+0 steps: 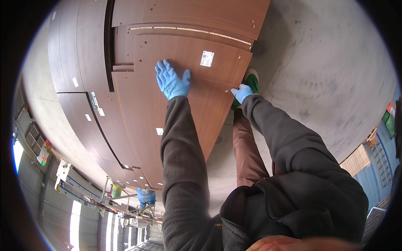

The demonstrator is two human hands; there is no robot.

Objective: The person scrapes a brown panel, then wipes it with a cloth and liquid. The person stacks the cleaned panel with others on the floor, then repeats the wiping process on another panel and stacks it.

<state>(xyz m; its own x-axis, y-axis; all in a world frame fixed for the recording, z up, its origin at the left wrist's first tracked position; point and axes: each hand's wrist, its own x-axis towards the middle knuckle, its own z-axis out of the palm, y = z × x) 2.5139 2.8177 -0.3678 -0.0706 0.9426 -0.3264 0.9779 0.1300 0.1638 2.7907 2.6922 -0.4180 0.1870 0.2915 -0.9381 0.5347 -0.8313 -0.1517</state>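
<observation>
Brown wood-look panels lie stacked in layers before me, with small drilled holes near their ends. My left hand [173, 82], in a blue glove, rests flat on the upper brown panel [146, 102], its fingers stretched and thumb spread. At that panel's right edge, my right hand [243, 92], also gloved in blue, is closed on the edge; part of its fingers is hidden. A white printed label [207, 58] sticks to the neighbouring panel [167, 48] just beyond my left hand. Another small white label [159, 131] is beside my left sleeve.
More panel stacks [77, 46] stand to the left, split from mine by a dark gap. My green shoe [251, 79] is close to the right edge, on grey concrete floor [310, 83]. A blue rack [379, 154] stands far right; a blue container [146, 197] is at lower left.
</observation>
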